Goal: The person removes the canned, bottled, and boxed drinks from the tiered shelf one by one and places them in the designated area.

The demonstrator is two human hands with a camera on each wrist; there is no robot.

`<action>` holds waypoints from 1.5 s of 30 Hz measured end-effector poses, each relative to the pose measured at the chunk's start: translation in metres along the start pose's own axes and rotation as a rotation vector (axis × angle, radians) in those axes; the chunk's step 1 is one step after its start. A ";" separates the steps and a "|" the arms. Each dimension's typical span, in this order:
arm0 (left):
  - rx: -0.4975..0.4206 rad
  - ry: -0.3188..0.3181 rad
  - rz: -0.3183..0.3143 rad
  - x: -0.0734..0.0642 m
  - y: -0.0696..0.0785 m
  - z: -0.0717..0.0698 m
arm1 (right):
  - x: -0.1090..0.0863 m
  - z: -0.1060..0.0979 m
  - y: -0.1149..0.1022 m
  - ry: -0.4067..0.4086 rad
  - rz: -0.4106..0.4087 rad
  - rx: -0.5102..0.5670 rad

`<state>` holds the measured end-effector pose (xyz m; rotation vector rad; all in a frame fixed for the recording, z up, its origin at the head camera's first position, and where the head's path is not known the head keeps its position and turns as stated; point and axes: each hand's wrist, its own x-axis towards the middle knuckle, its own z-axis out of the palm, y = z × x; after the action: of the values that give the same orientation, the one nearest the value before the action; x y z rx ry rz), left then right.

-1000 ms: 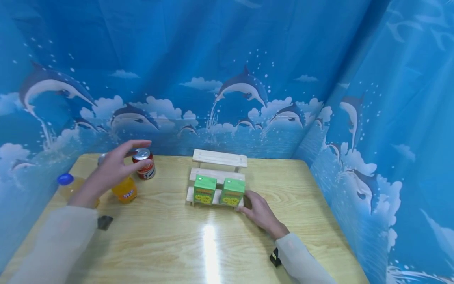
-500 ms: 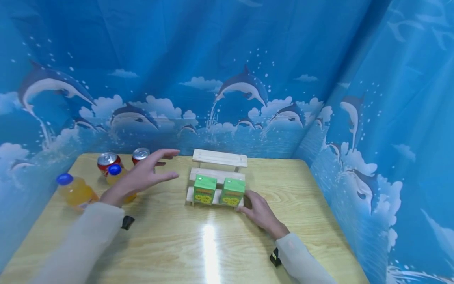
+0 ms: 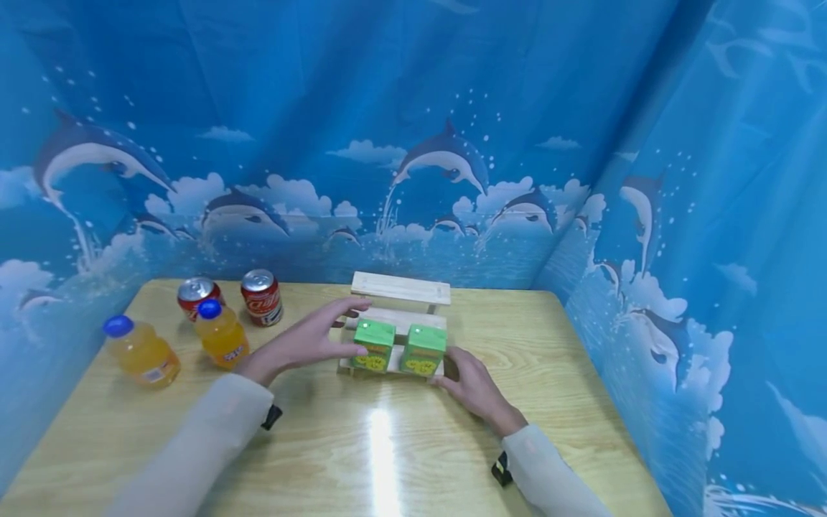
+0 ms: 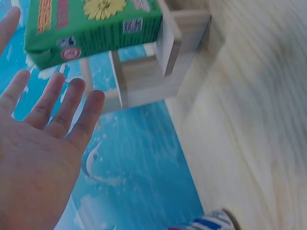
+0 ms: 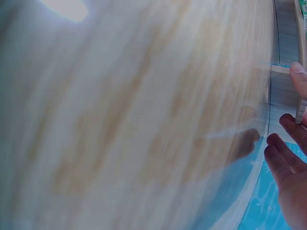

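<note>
A small three-step wooden rack (image 3: 400, 287) stands on the table. On its lowest step sit two green drink cartons with yellow flowers, a left carton (image 3: 373, 345) and a right carton (image 3: 423, 350). My left hand (image 3: 313, 337) is at the left carton, fingers spread and thumb overlapping its front in the head view. In the left wrist view, that hand's fingers are extended just below the carton (image 4: 96, 28), with its palm bare. My right hand (image 3: 474, 384) holds the right end of the lowest step, thumb in front and fingers behind; the right wrist view shows its fingers (image 5: 283, 158) near the end panel.
At the left of the table (image 3: 310, 459) stand two orange drink bottles with blue caps, a nearer bottle (image 3: 143, 355) and a farther bottle (image 3: 222, 336). Behind them are two red cans, a left can (image 3: 197, 296) and a right can (image 3: 262, 298). A dolphin-print curtain (image 3: 413, 143) encloses the table.
My left hand has moved right from over the bottles and cans to the left carton, uncovering the drinks. My right hand, the rack and both cartons have stayed in place.
</note>
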<state>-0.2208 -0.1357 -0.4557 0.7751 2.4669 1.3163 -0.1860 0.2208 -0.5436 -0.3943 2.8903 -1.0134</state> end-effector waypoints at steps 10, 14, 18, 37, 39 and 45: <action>-0.056 -0.032 0.006 0.008 0.000 0.023 | 0.000 0.000 0.000 0.000 0.006 0.010; -0.067 -0.032 0.016 0.009 0.000 0.029 | 0.000 0.000 -0.001 -0.003 0.013 0.015; -0.087 -0.027 -0.008 0.009 -0.001 0.031 | 0.000 0.001 0.000 -0.003 0.013 0.011; -0.028 0.075 -0.026 0.010 -0.002 0.037 | 0.001 -0.001 -0.001 -0.006 0.003 0.001; -0.003 0.093 -0.015 0.010 -0.002 0.037 | 0.001 -0.002 -0.002 -0.007 0.001 0.003; 0.040 0.157 -0.025 0.007 -0.003 0.037 | 0.001 -0.001 -0.002 -0.009 0.008 0.006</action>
<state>-0.2113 -0.1072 -0.4788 0.6713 2.6223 1.3718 -0.1863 0.2201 -0.5412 -0.3856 2.8782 -1.0160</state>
